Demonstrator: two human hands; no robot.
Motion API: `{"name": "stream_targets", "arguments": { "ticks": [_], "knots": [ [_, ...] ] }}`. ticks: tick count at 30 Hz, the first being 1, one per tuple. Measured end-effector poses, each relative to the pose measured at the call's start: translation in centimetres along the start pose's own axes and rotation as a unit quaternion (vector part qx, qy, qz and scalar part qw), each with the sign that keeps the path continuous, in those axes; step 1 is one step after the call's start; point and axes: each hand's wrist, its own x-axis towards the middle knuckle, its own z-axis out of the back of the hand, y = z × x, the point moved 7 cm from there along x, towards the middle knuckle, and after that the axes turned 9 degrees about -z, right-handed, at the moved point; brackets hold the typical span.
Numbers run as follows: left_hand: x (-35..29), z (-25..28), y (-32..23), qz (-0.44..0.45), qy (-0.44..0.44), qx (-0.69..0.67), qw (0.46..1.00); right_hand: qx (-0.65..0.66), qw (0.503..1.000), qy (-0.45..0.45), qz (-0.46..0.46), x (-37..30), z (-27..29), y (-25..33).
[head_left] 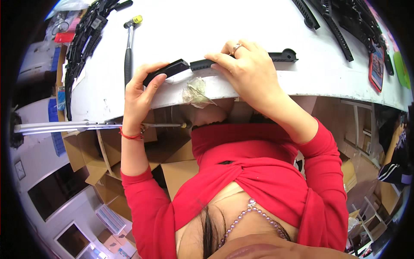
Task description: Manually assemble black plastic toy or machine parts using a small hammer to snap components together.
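Over the near edge of the white table, my left hand (145,88) is closed on a short black plastic piece (171,69), thumb below and fingers above. My right hand (246,71) grips a long black plastic strip (283,56) that has a toothed side and a rounded right end. The strip's left end meets the tip of the short piece, or nearly so; I cannot tell whether they are joined. Part of the strip is hidden behind my right fingers. A crumpled clear plastic scrap (197,93) hangs at the table edge between my hands.
A mallet (128,47) with a yellow tip lies left of my hands. Black plastic parts are heaped along the left (88,39) and right (358,21) of the table (181,36). A red-edged phone (376,69) lies at the right. Cardboard boxes (112,146) stand below.
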Motion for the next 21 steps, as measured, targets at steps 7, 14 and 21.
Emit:
{"name": "stream_targets", "arguments": {
  "ticks": [7, 14, 21],
  "knots": [
    [0.0, 0.3, 0.7, -0.016, 0.0, 0.005, 1.0, -0.018, 1.0, 0.012, -0.004, 0.1, -0.1, 0.4],
    [-0.1, 0.2, 1.5, -0.033, -0.006, -0.006, 0.999, -0.065, 0.996, 0.008, 0.055, 0.0, -0.2, 0.9],
    [-0.6, 0.5, 1.6, -0.069, -0.008, -0.012, 0.998, -0.018, 0.998, 0.013, 0.052, -1.3, 0.0, 1.6]
  ]
}}
